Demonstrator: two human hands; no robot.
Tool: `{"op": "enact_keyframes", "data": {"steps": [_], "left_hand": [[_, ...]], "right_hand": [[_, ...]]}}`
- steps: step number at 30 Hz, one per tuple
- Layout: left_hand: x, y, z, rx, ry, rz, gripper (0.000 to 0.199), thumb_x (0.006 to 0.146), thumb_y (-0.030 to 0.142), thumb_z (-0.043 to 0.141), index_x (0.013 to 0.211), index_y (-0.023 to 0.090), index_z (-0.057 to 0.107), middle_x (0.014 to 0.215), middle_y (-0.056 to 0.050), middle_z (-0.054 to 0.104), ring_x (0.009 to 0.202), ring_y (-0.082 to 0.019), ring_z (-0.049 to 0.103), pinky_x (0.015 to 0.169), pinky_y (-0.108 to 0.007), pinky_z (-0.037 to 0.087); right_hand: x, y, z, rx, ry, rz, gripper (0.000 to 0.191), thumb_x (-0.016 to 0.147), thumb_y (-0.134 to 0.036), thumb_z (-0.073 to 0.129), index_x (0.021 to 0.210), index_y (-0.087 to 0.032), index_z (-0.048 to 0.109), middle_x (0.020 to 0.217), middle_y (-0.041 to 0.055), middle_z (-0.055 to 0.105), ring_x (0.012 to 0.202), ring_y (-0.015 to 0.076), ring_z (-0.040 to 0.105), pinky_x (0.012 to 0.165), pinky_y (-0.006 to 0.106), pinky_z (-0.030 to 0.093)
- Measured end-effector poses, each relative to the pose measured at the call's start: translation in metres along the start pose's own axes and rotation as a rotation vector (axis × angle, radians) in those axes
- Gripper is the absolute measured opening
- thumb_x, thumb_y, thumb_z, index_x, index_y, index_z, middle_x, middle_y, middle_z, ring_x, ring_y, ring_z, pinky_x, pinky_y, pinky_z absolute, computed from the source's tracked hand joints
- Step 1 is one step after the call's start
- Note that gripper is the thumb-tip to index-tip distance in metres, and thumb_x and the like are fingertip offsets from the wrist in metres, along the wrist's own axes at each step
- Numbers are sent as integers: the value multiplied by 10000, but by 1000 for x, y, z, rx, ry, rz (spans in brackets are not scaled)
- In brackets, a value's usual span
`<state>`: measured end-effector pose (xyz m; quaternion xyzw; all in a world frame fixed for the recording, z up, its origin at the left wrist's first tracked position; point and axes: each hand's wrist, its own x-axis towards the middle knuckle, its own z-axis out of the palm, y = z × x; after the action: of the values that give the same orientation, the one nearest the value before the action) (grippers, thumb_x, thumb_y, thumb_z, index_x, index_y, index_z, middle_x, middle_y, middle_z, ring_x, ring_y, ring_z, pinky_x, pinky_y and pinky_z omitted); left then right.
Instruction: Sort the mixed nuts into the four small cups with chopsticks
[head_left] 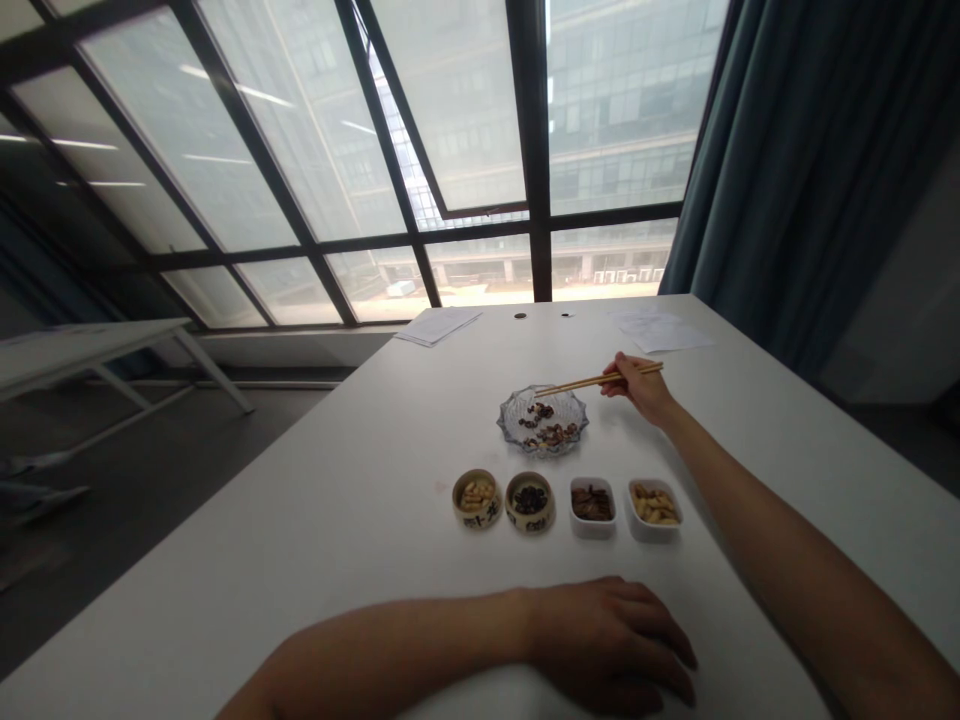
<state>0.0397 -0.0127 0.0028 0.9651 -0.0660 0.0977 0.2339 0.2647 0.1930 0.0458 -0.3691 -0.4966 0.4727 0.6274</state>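
My right hand [640,388] holds a pair of wooden chopsticks [589,381], their tips over the back part of a scalloped glass dish [506,420] with small dark and light pieces in it. My left hand [619,645] rests palm down on the white table [330,530], fingers spread, holding nothing. Between it and the dish stands a row of small containers: a round bowl [478,519] of pale pieces, a round bowl [531,522] of black pieces, a white square tub [593,527] of brown strips, and another white tub [655,533] of tan pieces.
Papers [437,325] lie at the table's back left and more papers [660,330] at the back right. Two small dark spots show near the far edge. Another table [90,345] stands at left, windows behind, a blue curtain [780,180] at right.
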Motion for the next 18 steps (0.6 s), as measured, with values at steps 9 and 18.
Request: {"op": "enact_keyframes", "data": {"steps": [9,18], "left_hand": [[-1,-1,1,5,-19,-8,409,974,395,478,1224,161,701,1378,-76,657,1306,-212,586,1257,-290,334],[-1,0,0,0,7,10,402,974,385,479,1210,147,702,1351,-88,667,1289,-224,596,1240,-319,369]], "right_hand": [[-5,14,11,-210,-74,-86,601,648,-731,844,682,-143,724,513,62,693,408,139,638,415,206,534],[-7,24,18,-156,2,-41,646,611,-771,836,664,-137,724,567,99,725,466,202,721,449,243,605]]}}
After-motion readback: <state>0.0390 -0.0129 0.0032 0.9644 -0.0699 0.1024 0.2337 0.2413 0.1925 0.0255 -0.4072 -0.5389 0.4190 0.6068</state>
